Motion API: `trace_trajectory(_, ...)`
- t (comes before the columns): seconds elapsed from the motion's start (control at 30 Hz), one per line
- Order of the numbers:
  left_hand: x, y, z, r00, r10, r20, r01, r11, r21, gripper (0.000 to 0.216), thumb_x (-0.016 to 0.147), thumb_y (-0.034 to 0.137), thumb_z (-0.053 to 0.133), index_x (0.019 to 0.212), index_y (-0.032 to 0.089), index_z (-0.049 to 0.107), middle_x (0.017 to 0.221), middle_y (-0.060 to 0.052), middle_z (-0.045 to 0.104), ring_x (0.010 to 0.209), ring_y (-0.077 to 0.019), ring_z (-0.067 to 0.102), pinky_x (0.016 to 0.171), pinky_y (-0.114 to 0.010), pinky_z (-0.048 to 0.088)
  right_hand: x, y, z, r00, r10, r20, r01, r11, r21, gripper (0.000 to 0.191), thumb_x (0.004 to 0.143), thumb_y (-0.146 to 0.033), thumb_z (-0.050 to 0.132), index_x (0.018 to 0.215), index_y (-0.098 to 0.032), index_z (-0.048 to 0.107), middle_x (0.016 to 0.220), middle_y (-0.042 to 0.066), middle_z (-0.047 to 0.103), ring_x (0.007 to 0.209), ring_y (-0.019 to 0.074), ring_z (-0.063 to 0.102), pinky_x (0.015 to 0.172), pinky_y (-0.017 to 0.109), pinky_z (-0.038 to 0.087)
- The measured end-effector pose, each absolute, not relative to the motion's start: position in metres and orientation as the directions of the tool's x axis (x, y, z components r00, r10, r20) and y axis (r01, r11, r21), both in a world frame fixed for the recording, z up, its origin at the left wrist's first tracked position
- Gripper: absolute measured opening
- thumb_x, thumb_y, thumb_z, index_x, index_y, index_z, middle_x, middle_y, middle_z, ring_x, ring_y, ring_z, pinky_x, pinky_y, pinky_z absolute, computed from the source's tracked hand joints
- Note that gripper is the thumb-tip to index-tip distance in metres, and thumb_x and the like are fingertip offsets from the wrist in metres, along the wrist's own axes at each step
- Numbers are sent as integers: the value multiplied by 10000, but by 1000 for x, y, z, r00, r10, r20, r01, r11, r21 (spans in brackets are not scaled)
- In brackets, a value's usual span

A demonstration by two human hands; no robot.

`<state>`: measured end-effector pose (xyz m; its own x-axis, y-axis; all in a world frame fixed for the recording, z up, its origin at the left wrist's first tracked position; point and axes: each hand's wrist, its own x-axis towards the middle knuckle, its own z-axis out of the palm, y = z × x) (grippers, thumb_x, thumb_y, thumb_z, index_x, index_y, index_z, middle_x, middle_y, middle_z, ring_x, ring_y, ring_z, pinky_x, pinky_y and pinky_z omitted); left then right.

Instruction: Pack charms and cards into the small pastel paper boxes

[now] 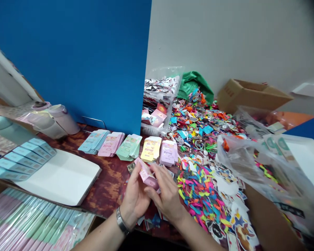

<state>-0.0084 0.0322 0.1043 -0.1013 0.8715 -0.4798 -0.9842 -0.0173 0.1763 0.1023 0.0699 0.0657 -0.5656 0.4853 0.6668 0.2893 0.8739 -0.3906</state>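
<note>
A small pink printed carton [147,175] is held between my two hands, tilted, above the front of the table. My left hand [135,195], with a metal bracelet at the wrist, cradles its left side, thumb against the box. From the right, my right hand [166,190] closes on it with fingers along its upper edge and thumb below. Just beyond my hands lies a row of flat folded cartons: blue [94,141], pink [111,143], green [129,147], yellow [151,148] and purple [169,152].
At left, blue boxes [23,158] stand in a line on a white tray [65,177], above wrapped pastel packs [34,223]. Colourful small pieces [201,188] heap on the right, near clear plastic bags [251,164] and a cardboard box [251,94]. A blue panel [94,62] rises behind.
</note>
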Motion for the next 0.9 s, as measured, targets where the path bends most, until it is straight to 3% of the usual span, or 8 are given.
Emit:
trace_trajectory(0.13,-4,32,105,-112,862,-494,-993,-76,93,292,987,288,409,925,147,657,838,-32,716,754,-105,691,759,-222,558,99,69,69,-595,477,647,275,877,-394,543,968,-288,495,1472,-171,334,1323,120,594,1259,238,526,1097,486,378)
trace_trajectory(0.27,-5,31,104,-125,855,-503,-991,-86,99,261,986,263,415,972,153,652,883,-30,717,789,-105,693,771,-224,557,100,69,73,-607,485,629,244,867,-434,501,970,-231,483,1455,-210,358,1329,92,596,1250,207,536,1108,452,373)
trace_trajectory(0.4,-10,29,103,-107,870,-481,-989,-42,143,259,963,339,469,998,156,648,884,-42,717,754,-129,693,739,-259,571,105,69,76,-578,499,646,215,856,-469,574,946,-407,519,1439,-162,354,1381,167,518,1297,274,479,1063,506,416)
trace_trajectory(0.53,-16,29,100,-109,874,-474,-985,-30,171,262,948,373,490,971,159,639,827,-51,695,741,-142,687,667,-243,565,113,67,74,-491,477,729,250,879,-406,342,909,-221,577,1249,-204,537,1426,155,422,1313,293,445,1021,501,455)
trace_trajectory(0.63,-18,30,97,-168,885,-433,-976,-87,200,199,936,341,515,950,179,629,828,-44,676,786,-159,685,697,-268,570,115,65,72,-488,493,721,323,869,-375,253,888,-160,588,1137,-198,604,1374,151,470,1269,284,483,1012,491,459)
trace_trajectory(0.73,-18,29,95,-207,885,-416,-966,-117,232,153,910,301,560,1019,207,610,901,-53,664,863,-185,681,714,-284,569,114,63,71,-470,526,709,405,842,-357,270,892,-158,581,1160,-172,595,1319,166,543,1228,281,520,1015,501,444)
trace_trajectory(0.9,-18,27,90,-261,891,-371,-945,-156,288,267,870,254,606,1134,262,564,996,-57,647,937,-203,669,751,-295,555,111,59,75,-503,527,685,439,838,-323,320,908,-144,550,1228,-139,558,1173,136,669,1123,246,605,1016,485,432)
